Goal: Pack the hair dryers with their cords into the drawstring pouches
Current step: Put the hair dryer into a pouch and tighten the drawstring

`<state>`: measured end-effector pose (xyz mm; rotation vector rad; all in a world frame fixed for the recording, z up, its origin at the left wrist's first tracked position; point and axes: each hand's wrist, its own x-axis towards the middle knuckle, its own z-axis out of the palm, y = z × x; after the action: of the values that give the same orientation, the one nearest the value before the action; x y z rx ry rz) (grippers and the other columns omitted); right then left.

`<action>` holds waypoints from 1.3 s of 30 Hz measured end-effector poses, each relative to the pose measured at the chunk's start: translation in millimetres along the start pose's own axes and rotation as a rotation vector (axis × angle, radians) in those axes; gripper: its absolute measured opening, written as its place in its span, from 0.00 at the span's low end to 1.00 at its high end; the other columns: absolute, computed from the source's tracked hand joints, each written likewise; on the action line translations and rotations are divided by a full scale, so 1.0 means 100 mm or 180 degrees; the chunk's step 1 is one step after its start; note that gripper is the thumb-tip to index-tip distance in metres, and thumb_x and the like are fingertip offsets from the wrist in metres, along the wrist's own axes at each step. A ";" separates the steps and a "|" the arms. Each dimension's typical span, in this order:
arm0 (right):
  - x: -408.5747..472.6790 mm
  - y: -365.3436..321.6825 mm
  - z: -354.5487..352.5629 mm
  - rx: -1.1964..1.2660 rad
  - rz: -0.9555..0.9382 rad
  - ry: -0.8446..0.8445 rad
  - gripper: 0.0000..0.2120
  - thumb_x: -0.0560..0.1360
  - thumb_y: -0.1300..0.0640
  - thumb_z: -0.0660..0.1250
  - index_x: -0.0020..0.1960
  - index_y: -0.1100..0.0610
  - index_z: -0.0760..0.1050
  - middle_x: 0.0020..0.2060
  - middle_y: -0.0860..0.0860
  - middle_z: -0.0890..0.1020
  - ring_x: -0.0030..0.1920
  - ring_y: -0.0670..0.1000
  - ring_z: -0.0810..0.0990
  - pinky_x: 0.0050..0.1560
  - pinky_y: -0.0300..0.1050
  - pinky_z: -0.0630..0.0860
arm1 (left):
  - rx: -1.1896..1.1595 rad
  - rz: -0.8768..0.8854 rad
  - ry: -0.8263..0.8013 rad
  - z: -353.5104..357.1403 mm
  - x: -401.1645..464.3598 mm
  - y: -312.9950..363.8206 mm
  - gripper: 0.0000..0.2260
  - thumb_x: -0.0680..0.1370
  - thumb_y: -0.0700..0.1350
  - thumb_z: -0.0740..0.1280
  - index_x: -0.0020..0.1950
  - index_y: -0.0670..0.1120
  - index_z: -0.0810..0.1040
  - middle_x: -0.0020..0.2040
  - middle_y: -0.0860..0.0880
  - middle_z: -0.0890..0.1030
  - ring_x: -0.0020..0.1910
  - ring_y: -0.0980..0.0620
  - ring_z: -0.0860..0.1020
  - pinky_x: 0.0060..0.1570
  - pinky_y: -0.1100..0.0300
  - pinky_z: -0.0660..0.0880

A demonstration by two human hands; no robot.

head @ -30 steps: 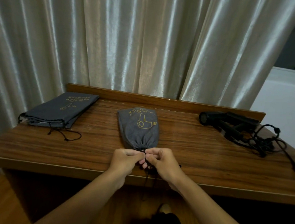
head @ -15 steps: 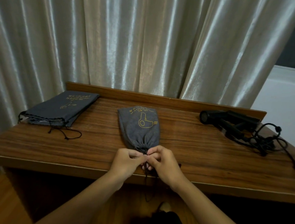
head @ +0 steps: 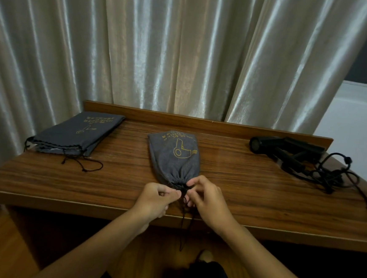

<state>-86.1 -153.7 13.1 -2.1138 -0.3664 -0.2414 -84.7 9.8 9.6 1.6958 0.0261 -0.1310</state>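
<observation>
While cinching the neck shut, best to pull both cord ends evenly, brace the gathered cloth, and tie close against it so nothing slips out. Spread across the wooden table (head: 250, 194): flat empty pouches (head: 77, 133) stacked at far left, mouths open, apparently holding nothing; bulging filled pouch (head: 175, 160) at centre, presumably with a dryer and cord inside, contents hidden; unpacked black hair dryers (head: 287, 150) at far right beside a tangled cord (head: 333, 174), well apart from any pouch. Left hand (head: 154, 199) curled, pinching the drawstring (head: 184, 218) just at the puckered neck; right hand (head: 206, 197) likewise pinching it from the other side. Loose string ends dangling over the table's front edge.
</observation>
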 end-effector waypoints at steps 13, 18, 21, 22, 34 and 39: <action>-0.01 0.02 -0.04 0.0330 0.0323 0.0048 0.05 0.73 0.64 0.74 0.47 0.56 0.83 0.34 0.51 0.85 0.35 0.43 0.83 0.40 0.33 0.76 | 0.0223 0.0031 -0.0331 -0.09 0.07 -0.05 0.09 0.81 0.47 0.66 0.54 0.42 0.79 0.26 0.50 0.74 0.20 0.57 0.68 0.25 0.66 0.69; -0.04 -0.03 0.01 -0.0297 0.0293 0.0131 0.02 0.75 0.59 0.72 0.45 0.54 0.84 0.37 0.48 0.85 0.38 0.43 0.82 0.42 0.34 0.75 | 0.0403 0.0224 -0.0301 -0.06 0.03 -0.05 0.08 0.83 0.43 0.59 0.51 0.40 0.76 0.25 0.49 0.75 0.18 0.55 0.66 0.22 0.63 0.64; -0.05 -0.09 0.14 -0.0982 0.0317 0.0338 0.03 0.75 0.53 0.72 0.47 0.50 0.84 0.43 0.44 0.78 0.45 0.42 0.77 0.44 0.38 0.71 | 0.0156 0.0388 -0.0264 -0.04 -0.01 -0.07 0.07 0.82 0.41 0.61 0.48 0.38 0.75 0.32 0.48 0.79 0.18 0.57 0.67 0.17 0.65 0.61; -0.06 -0.11 0.19 -0.1049 0.0405 0.0462 0.03 0.75 0.52 0.72 0.47 0.49 0.84 0.43 0.44 0.77 0.45 0.43 0.76 0.43 0.38 0.70 | 0.0086 0.0432 -0.0263 -0.03 -0.02 -0.07 0.07 0.82 0.40 0.62 0.47 0.38 0.75 0.35 0.46 0.80 0.19 0.57 0.68 0.17 0.66 0.61; 0.01 -0.27 0.53 0.0658 0.1455 0.1544 0.09 0.73 0.60 0.73 0.38 0.48 0.83 0.31 0.44 0.83 0.34 0.42 0.82 0.44 0.47 0.82 | 0.0108 0.0688 -0.0271 -0.03 -0.09 -0.08 0.08 0.80 0.37 0.64 0.50 0.31 0.75 0.33 0.44 0.77 0.19 0.60 0.67 0.20 0.70 0.62; 0.04 -0.27 0.49 0.1748 0.1764 0.1537 0.08 0.73 0.65 0.73 0.40 0.53 0.84 0.29 0.49 0.84 0.25 0.44 0.79 0.29 0.36 0.75 | 0.0097 0.0679 -0.0262 -0.02 -0.08 -0.10 0.08 0.80 0.36 0.64 0.50 0.30 0.75 0.36 0.43 0.77 0.21 0.60 0.69 0.21 0.71 0.63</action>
<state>-90.0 -98.3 9.6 -1.4761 0.4000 -0.2741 -93.1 13.5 0.7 1.7110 -0.2186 -0.0413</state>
